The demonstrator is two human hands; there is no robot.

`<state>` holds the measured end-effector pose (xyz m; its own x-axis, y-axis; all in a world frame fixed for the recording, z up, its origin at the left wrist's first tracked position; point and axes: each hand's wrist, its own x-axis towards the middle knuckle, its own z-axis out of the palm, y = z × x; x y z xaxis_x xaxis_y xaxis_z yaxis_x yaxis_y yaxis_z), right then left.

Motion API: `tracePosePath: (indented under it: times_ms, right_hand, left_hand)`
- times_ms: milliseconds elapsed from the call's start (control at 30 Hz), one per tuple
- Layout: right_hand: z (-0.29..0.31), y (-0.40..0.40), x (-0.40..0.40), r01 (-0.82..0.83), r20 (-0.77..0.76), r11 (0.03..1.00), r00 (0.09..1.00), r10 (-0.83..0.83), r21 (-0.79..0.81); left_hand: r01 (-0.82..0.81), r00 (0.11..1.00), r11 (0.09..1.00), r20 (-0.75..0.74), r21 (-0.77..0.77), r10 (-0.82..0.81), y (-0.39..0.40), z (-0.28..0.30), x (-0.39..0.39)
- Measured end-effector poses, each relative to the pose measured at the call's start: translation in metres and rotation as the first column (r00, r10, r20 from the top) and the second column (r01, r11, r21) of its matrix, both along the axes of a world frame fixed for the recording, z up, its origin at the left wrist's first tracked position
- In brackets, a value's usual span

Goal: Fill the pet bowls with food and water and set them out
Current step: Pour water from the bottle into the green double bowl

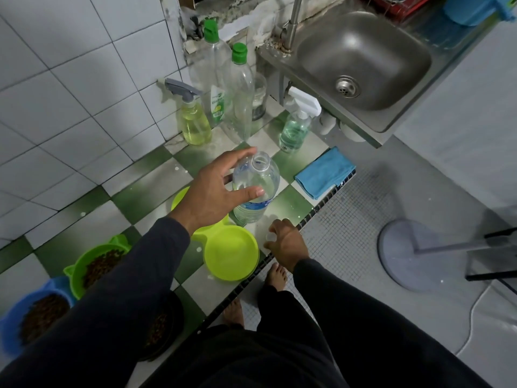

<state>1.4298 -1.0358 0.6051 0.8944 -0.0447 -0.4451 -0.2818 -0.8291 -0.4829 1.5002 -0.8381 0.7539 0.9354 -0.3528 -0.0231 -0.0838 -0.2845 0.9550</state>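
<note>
My left hand grip wraps the open water bottle shoulder, upright at 12 o'clock of the lime bowl. Thin, slick plastic, sloshy; hold mid-body. Right hand pinches sth small, prob. cap.

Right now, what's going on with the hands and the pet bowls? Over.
Left hand around the uncapped water bottle. Right hand pinching a small cap at the counter edge. Lime double bowl dry; nothing blocking it.
</note>
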Motion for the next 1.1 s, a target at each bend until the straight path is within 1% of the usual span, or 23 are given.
tracePosePath:
  times_ms: [200,367,433,500,533,633,700,767,800,867,900,933,967,1033,1067,1100]
  right_hand:
    - [-0.005,-0.003,0.001,-0.013,0.015,1.000,1.000,0.013,0.007]
    - [-0.011,-0.005,0.004,0.016,0.004,0.997,1.000,-0.016,0.071]
    - [-0.009,-0.005,0.005,0.025,0.043,0.995,0.999,-0.029,0.097]
    - [-0.004,-0.001,0.009,0.065,0.102,0.985,0.991,-0.081,0.157]
    - [-0.001,0.002,0.011,0.089,0.124,0.975,0.986,-0.116,0.205]
    - [0.009,0.010,0.022,0.074,0.187,0.930,0.971,-0.150,0.360]
    - [0.016,0.015,0.032,0.087,0.164,0.866,0.968,-0.191,0.492]
    - [0.020,0.017,0.040,0.096,0.099,0.845,0.980,-0.173,0.526]
    - [0.021,0.016,0.043,0.074,0.068,0.843,0.989,-0.130,0.533]
    - [0.020,0.017,0.048,0.021,0.125,0.796,0.985,-0.121,0.605]
    - [0.023,0.017,0.051,0.023,0.134,0.776,0.981,-0.139,0.631]
    - [0.025,0.017,0.052,-0.021,0.165,0.745,0.979,-0.120,0.667]
    - [0.025,0.016,0.051,-0.003,0.134,0.705,0.982,-0.130,0.710]
    - [0.025,0.018,0.051,0.016,0.123,0.704,0.982,-0.146,0.710]
    - [0.026,0.017,0.051,0.002,0.136,0.723,0.982,-0.133,0.691]
    - [0.028,0.017,0.052,0.045,0.106,0.717,0.981,-0.165,0.695]
  left_hand:
    - [-0.003,1.000,1.000,-0.008,-0.002,0.003,0.000,-0.001,-0.001]
    - [0.000,1.000,1.000,-0.004,-0.008,0.000,0.001,0.000,-0.001]
    - [0.001,1.000,1.000,-0.004,-0.004,-0.001,0.002,0.000,-0.001]
    - [-0.001,1.000,1.000,-0.002,-0.001,0.001,0.003,0.000,-0.001]
    - [-0.002,1.000,1.000,-0.004,-0.005,0.002,0.003,0.000,-0.001]
    - [0.001,1.000,1.000,-0.001,-0.017,-0.001,0.003,0.001,-0.002]
    - [0.003,1.000,1.000,0.004,-0.014,-0.003,0.003,0.001,-0.001]
    - [0.002,1.000,1.000,0.007,-0.017,-0.002,0.003,0.000,-0.001]
    - [0.001,1.000,1.000,0.005,-0.022,0.000,0.003,0.000,0.000]
    - [-0.003,1.000,0.999,-0.003,-0.034,0.003,0.003,0.001,0.001]
    - [-0.005,1.000,0.999,-0.010,-0.043,0.005,0.004,0.001,0.002]
    - [-0.006,1.000,0.999,-0.017,-0.053,0.006,0.004,0.002,0.003]
    - [-0.006,1.000,0.998,-0.022,-0.062,0.005,0.004,0.002,0.003]
    - [-0.007,0.999,0.997,-0.032,-0.079,0.004,0.003,0.002,0.005]
    - [-0.008,0.999,0.996,-0.039,-0.089,0.004,0.003,0.002,0.006]
    - [-0.010,0.999,0.995,-0.044,-0.098,0.006,0.004,0.002,0.007]
